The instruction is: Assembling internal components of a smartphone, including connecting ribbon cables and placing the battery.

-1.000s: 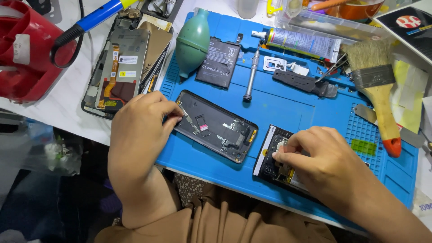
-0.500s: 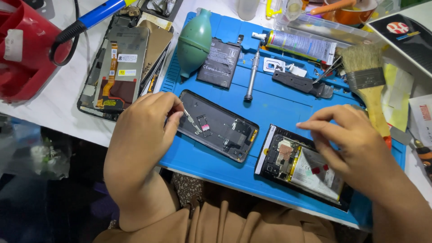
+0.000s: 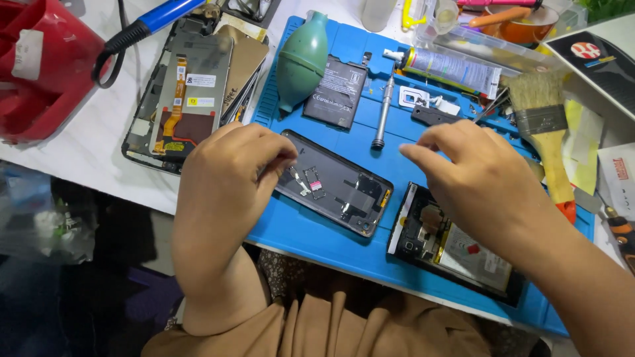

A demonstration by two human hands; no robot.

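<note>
A white worktop (image 3: 79, 152) carries a blue mat (image 3: 317, 244) that takes up most of the view. At the far left sits a red case (image 3: 33, 66), and beside the mat's left edge lies an opened phone (image 3: 182, 99) with its board showing.

On the mat, a black back cover (image 3: 340, 188) lies slanted in the middle. The left hand (image 3: 225, 178) rests on its left end, fingers (image 3: 274, 155) pinched together over the cover's corner; what they grip, if anything, cannot be made out.

To the right lies a second phone body (image 3: 456, 251), open side up. The right hand (image 3: 483, 178) hovers just above it, fingers (image 3: 423, 155) loosely bunched and holding nothing visible.

Farther back on the mat: a green blower (image 3: 303, 59), a brush (image 3: 546, 125) at the right edge, a dark battery (image 3: 335, 92), a glue tube (image 3: 450, 69), and a slim steel screwdriver (image 3: 383, 109) between battery and tube.
</note>
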